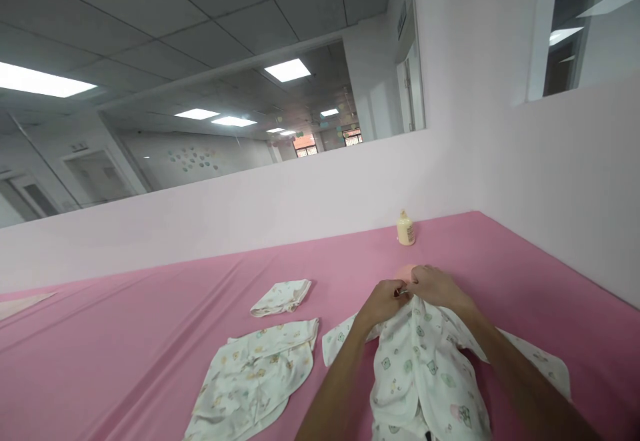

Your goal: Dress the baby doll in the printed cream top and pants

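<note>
A white baby top [425,367] with small animal and leaf prints lies front up on the pink surface, sleeves spread to both sides. It looks filled out, as if around a body. At its neckline my left hand [385,304] and my right hand [437,287] meet, fingers closed in a pinch on the collar edges. Just beyond the fingers shows a rounded pinkish shape [404,271], mostly hidden, perhaps a doll's head. The fastening between my fingertips is too small to make out.
Left of the top lie a printed baby garment [260,367] and a smaller folded printed cloth [283,296]. A cream pump bottle [405,229] stands near the back wall. Creases run across the pink sheet [125,334]. White walls [560,181] bound the back and right.
</note>
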`<state>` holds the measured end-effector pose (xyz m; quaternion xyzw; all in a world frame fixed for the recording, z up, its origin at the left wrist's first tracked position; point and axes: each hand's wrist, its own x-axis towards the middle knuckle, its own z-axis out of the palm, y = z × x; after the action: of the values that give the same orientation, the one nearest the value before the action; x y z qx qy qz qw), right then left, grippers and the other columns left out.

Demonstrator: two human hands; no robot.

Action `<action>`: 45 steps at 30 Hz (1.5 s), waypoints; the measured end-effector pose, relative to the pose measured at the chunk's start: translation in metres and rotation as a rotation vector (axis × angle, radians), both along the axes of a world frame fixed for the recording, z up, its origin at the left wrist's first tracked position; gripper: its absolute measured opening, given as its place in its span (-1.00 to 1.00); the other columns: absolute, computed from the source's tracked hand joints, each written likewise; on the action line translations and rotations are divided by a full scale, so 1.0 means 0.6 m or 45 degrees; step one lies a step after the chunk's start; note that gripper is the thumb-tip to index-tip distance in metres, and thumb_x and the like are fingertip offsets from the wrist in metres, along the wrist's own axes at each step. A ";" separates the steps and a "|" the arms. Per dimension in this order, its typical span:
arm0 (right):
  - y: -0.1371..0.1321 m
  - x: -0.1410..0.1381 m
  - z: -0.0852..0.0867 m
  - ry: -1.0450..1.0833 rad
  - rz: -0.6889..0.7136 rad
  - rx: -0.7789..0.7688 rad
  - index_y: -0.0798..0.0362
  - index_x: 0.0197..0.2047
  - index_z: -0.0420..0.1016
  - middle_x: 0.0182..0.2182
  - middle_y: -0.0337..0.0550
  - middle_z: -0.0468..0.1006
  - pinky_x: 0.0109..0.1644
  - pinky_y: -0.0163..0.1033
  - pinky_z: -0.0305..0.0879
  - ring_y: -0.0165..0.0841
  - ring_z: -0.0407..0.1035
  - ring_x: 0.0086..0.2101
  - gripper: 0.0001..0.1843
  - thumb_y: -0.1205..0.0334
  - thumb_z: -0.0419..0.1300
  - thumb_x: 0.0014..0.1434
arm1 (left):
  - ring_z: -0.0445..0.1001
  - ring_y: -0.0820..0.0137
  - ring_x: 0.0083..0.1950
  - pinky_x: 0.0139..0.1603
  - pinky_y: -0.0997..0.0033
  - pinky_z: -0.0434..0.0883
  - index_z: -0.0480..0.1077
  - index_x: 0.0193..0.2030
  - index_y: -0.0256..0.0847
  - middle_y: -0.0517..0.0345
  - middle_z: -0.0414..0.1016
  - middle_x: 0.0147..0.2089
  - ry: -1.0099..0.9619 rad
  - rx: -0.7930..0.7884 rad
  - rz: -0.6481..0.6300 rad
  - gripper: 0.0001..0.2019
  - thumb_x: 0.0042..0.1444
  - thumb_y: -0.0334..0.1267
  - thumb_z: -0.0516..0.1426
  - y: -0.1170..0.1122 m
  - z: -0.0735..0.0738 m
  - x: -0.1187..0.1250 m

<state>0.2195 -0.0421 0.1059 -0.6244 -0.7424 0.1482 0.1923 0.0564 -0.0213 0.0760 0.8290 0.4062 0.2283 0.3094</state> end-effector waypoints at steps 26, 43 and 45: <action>-0.008 0.037 0.026 -0.144 -0.018 -0.148 0.04 -0.54 0.23 -0.55 -0.25 0.22 -0.47 -0.29 -0.13 -0.43 0.09 -0.53 -0.83 0.37 0.00 0.06 | 0.32 0.46 -0.40 -0.37 0.47 0.22 0.34 -0.31 -0.25 0.27 0.32 -0.47 -0.111 -0.417 0.108 -0.86 -0.03 -0.27 0.08 -0.008 0.054 -0.044; -0.105 -0.071 -0.028 -0.318 -0.067 0.050 0.10 -0.26 0.40 -0.27 -0.05 0.52 -0.39 -0.25 -0.05 -0.30 0.42 -0.28 -0.85 0.36 0.01 0.17 | 0.34 0.41 -0.33 -0.34 0.49 0.20 0.42 -0.44 -0.21 0.21 0.46 -0.39 0.378 -0.108 -0.304 -0.84 -0.06 -0.39 0.02 -0.031 0.070 -0.032; -0.106 -0.076 -0.023 -0.336 -0.070 0.055 0.09 -0.26 0.40 -0.26 -0.05 0.53 -0.39 -0.25 -0.05 -0.31 0.42 -0.29 -0.81 0.41 -0.03 0.17 | 0.31 0.42 -0.36 -0.37 0.49 0.18 0.38 -0.48 -0.21 0.22 0.44 -0.42 0.393 -0.076 -0.287 -0.87 -0.08 -0.39 0.01 -0.033 0.071 -0.034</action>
<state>0.1741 -0.1057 0.0923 -0.6544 -0.7467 0.0432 0.1104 0.0363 -0.0411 0.1186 0.8849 0.3598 0.0502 0.2916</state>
